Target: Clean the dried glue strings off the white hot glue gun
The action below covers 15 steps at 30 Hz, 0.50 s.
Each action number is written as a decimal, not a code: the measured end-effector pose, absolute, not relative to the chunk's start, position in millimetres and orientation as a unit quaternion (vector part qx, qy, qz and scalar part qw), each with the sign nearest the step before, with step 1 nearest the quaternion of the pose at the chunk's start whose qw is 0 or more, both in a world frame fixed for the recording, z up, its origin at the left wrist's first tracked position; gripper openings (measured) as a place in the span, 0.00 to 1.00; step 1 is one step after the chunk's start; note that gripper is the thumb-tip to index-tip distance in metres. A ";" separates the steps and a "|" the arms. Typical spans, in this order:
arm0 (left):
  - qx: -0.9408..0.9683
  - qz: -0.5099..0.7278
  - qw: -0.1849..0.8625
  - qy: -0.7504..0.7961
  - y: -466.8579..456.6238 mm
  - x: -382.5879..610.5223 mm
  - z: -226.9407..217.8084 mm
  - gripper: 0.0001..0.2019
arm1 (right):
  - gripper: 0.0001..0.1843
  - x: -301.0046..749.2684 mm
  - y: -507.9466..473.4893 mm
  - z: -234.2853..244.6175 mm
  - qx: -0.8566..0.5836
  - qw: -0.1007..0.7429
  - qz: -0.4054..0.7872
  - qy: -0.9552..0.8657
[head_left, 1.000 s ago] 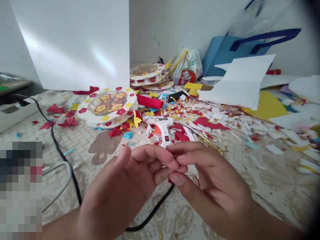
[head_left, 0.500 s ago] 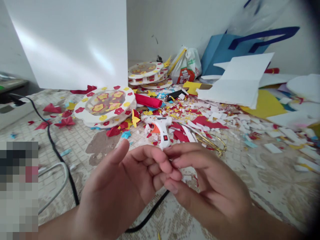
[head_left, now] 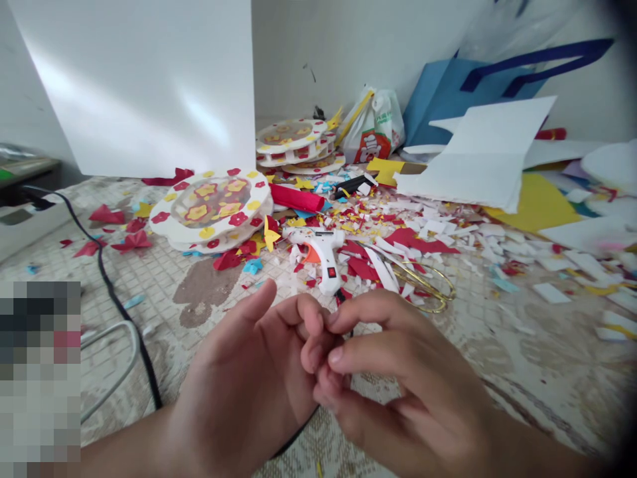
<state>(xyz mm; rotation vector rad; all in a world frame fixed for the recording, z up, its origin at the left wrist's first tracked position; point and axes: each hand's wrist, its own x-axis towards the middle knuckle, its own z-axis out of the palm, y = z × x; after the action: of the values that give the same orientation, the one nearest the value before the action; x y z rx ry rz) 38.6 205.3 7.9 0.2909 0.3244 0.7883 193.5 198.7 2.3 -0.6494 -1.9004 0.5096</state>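
Note:
My left hand [head_left: 243, 378] is turned palm up, its thumb apart and its fingers loosely bent. Nothing lies on the visible palm. My right hand [head_left: 423, 378] comes in from the other side, and its thumb and fingers press on the fingertips of my left hand. No object shows between them. Just beyond the hands a white glue gun [head_left: 326, 259] with an orange trigger lies on its side. Gold-handled scissors [head_left: 438, 299] rest to its right. A round white paper lantern [head_left: 164, 232] with red and yellow flowers stands to the left.
Paper scraps [head_left: 448, 232] cover the patterned tablecloth [head_left: 497, 345]. A black cable [head_left: 107, 285] runs down the left side. Behind are stacked lanterns [head_left: 293, 159], a red paper roll [head_left: 298, 198], a plastic bag [head_left: 388, 126], a blue bag [head_left: 432, 93] and a white board [head_left: 149, 86].
My right hand's fingers have shifted slightly left and curled further over my left fingertips. The left fingers have bent more. The glue gun and lanterns stay where they were.

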 end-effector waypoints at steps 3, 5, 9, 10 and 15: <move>0.140 0.386 0.899 0.156 204.9 39.2 6.8 0.18 | 0.07 193.6 197.8 0.8 -0.265 0.508 0.219 -0.790; 0.141 0.386 0.898 0.155 204.6 39.1 5.7 0.17 | 0.07 193.9 197.7 0.1 -0.263 0.503 0.219 -0.794; 0.136 0.382 0.900 0.157 203.2 37.7 5.2 0.16 | 0.06 194.3 198.8 -0.3 -0.262 0.504 0.208 -0.796; 0.137 0.383 0.900 0.155 203.0 37.3 5.3 0.16 | 0.06 194.4 199.1 -0.2 -0.262 0.504 0.207 -0.797; 0.137 0.384 0.900 0.153 204.7 37.5 6.0 0.14 | 0.06 193.9 199.3 0.4 -0.260 0.503 0.212 -0.797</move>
<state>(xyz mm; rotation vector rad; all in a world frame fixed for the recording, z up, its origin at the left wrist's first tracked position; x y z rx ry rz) 37.5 204.7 6.0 0.2828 0.3165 0.7953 193.9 199.3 0.4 -0.6277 -1.9240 0.5121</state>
